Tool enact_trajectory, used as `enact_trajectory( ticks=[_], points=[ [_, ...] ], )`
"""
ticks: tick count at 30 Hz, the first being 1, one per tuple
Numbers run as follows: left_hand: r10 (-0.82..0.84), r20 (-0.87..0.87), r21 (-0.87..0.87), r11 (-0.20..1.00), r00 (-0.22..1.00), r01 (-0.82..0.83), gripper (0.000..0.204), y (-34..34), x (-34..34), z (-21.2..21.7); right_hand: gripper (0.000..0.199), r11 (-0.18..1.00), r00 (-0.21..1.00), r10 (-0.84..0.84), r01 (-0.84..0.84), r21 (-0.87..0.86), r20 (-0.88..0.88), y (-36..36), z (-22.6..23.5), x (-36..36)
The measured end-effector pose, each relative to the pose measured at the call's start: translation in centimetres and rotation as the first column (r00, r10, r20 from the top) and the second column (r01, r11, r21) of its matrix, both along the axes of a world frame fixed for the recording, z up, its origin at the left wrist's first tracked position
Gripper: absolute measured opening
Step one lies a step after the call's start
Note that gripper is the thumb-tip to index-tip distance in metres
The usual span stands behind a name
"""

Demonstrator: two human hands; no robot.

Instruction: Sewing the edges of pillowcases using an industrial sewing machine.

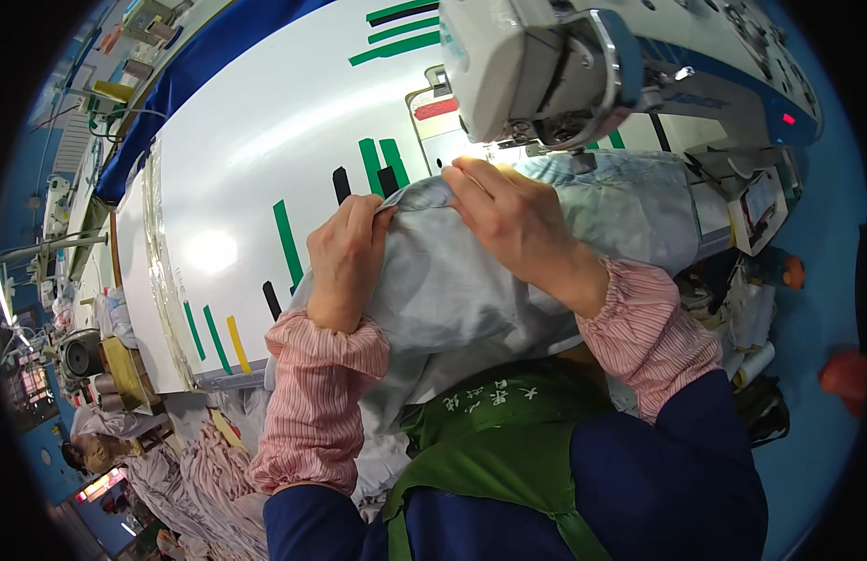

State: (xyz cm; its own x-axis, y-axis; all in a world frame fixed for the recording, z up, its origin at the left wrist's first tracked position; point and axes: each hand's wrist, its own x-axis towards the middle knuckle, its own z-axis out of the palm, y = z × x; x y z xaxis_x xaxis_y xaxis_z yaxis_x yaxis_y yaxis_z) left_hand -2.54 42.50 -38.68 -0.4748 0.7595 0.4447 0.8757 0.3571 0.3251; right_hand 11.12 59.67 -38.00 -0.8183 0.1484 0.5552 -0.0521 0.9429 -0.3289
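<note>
A pale blue-grey piece of fabric [443,271] lies across the near side of a white sewing table and hangs over its front edge toward my lap. My left hand [346,252] pinches the fabric's far edge between thumb and fingers. Along the same edge, my right hand [515,217] grips it farther right, the fingertips close to the needle area. Between the two hands the edge looks folded over. Just beyond my right hand stands the head of a sewing machine [489,75], its lamp lighting the plate below. The needle itself I cannot make out.
Green, black and yellow tape strips [282,238] mark the white tabletop [218,187]. A small open box [759,210] sits at the table's right end. Heaped cloth [195,467] lies at the lower left, and another person [97,449] is beyond it.
</note>
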Motion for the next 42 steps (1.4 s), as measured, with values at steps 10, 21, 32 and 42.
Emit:
enact_trajectory(
  ticks=[10,21,32,42],
  points=[
    [-0.01,-0.001,-0.011,1.0,1.0,0.01,0.016,0.1,-0.2,0.0,0.017,0.997,0.999,-0.01,0.006,0.075,0.051,0.1,0.2,-0.4],
    [-0.009,0.02,-0.025,1.0,1.0,0.009,0.015,0.0,-0.3,0.0,0.016,0.991,0.999,0.032,-0.026,0.132,-0.044,0.4,0.1,-0.5],
    [-0.006,0.023,-0.028,1.0,1.0,0.006,0.013,0.1,-0.3,0.1,0.011,0.992,0.955,0.01,-0.048,0.121,0.296,0.5,3.6,2.1],
    [-0.013,0.032,-0.01,1.0,0.999,0.013,0.012,0.1,-0.3,0.0,0.01,0.941,0.827,0.306,-0.187,-0.282,0.473,1.0,5.3,3.5]
  ],
)
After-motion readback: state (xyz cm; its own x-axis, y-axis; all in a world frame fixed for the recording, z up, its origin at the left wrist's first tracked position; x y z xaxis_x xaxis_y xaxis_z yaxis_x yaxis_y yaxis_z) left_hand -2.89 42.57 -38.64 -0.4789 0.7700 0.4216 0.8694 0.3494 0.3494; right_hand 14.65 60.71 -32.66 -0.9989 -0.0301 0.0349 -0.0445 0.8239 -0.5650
